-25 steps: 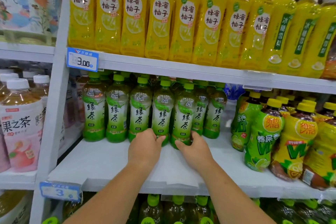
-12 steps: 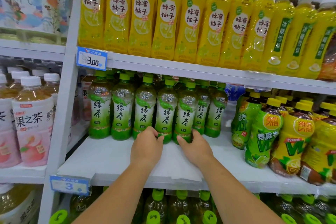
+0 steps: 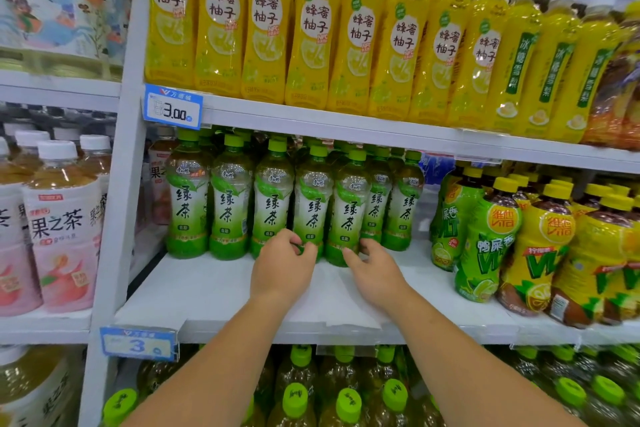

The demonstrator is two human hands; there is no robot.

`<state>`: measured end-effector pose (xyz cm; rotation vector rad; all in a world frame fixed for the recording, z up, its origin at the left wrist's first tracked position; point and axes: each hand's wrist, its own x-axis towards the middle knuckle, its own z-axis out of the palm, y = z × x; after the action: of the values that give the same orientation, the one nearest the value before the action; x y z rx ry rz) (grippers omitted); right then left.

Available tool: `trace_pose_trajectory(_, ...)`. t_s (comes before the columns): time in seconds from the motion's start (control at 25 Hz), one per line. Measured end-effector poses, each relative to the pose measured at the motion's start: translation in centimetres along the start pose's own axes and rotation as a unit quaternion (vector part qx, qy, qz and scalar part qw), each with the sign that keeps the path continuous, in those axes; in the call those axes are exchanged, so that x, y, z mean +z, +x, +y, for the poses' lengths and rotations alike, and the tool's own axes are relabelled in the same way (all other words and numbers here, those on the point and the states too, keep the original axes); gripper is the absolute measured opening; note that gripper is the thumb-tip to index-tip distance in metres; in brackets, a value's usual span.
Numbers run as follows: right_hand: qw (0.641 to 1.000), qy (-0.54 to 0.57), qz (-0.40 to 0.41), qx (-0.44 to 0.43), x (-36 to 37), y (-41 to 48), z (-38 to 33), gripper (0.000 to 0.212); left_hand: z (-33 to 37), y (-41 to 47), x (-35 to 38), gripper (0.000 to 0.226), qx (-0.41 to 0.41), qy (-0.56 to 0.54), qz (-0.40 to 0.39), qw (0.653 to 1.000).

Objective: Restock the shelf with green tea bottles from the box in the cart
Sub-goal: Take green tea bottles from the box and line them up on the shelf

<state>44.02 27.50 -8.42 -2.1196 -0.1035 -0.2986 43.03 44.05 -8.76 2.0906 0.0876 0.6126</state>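
7 green tea bottles [image 3: 230, 215] face front on the middle shelf [image 3: 207, 291]: 5 in a tight line from the left post, 2 set slightly further back at the right end. More green caps sit behind, too packed to count. 2 hands are in, both low at the bases. The left hand [image 3: 282, 270] has fingers curled in between the 3rd and 4th, thumb on the front of the 4th bottle [image 3: 313, 211]; reads as a light pinch. The right hand [image 3: 375, 276] brackets the foot of the 5th bottle [image 3: 351, 215], thumb left, fingers right. Box and cart: 0 in view. Risks: the bottles are tall, held only at the foot and packed shoulder to shoulder, so a hard shove or twist likely tips 1 and takes neighbours or the rows behind with it. The front half of the shelf is bare, with a loose-looking liner sheet [image 3: 332, 308] under the wrists; dragging a bottle forward could ruck it or send the bottle off the lip. The right-end 2 sit near the lemon tea bottles [image 3: 485, 239], so the facings could mix. Elsewhere: 8 yellow pomelo bottles [image 3: 317, 28] plus 3 white-capped yellow bottles [image 3: 557, 55] up top, 2 price tags [image 3: 173, 107].
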Motion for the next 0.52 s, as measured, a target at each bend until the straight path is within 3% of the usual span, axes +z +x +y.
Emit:
trace_pose_trajectory(0.16, 0.998, 0.011, -0.033, 0.051, -1.1, -1.9, -0.5, 0.059, 0.2, -0.4, -0.2, 0.035, -0.022, -0.002, -0.051, 0.998)
trace_pose_trajectory(0.32, 0.992, 0.033, -0.078, 0.093, -2.4, -5.1, -1.2, 0.056, 1.7, -3.1, -1.6, 0.061, -0.08, -0.014, -0.115, 0.99)
trace_pose_trajectory(0.52, 0.972, 0.058, -0.123, 0.194, -6.2, -9.6, -4.5, 0.054, 5.3, -7.2, -5.5, 0.061, -0.192, -0.007, -0.195, 0.962)
